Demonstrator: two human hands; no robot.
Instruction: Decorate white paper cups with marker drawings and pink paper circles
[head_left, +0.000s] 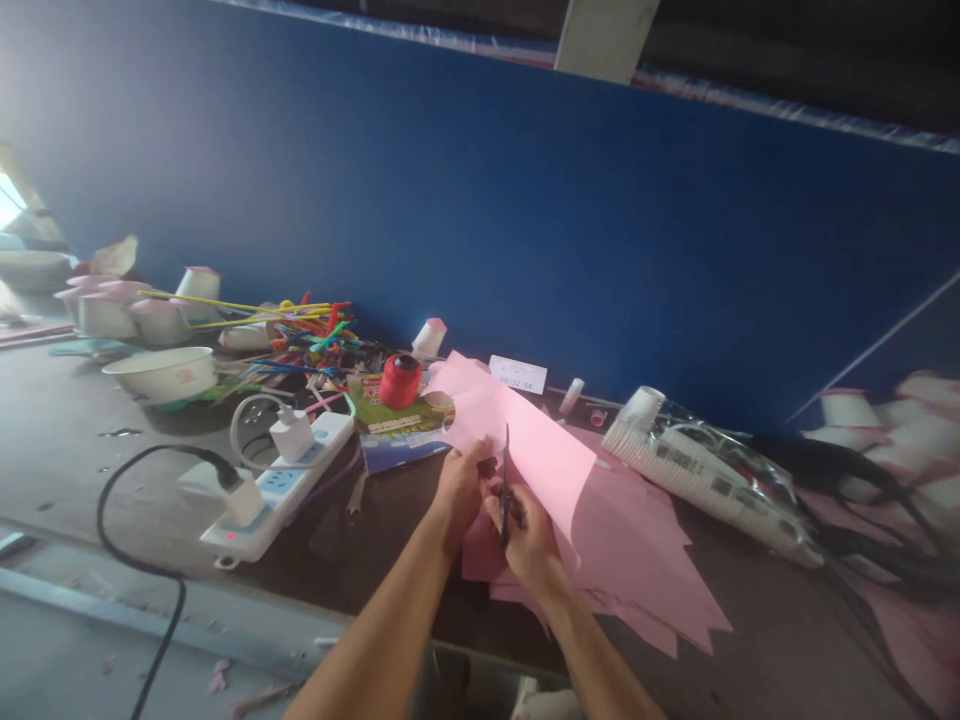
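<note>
My right hand is closed around the handles of a pair of scissors, whose blades point away from me along a pink sheet of paper. Fingers of my left hand pinch the near left edge of that sheet, just beside the blades. The sheet is lifted, with its right side curling down and a curved cut-out at its left edge. Beneath it a stack of pink paper lies on the table. How far apart the blades are I cannot tell.
Left stands a white power strip with plugs and a black cable. Behind lie a red round container, colourful pipe cleaners, a white bowl and a timer display. Stacked paper cups lie right. A blue partition rises behind.
</note>
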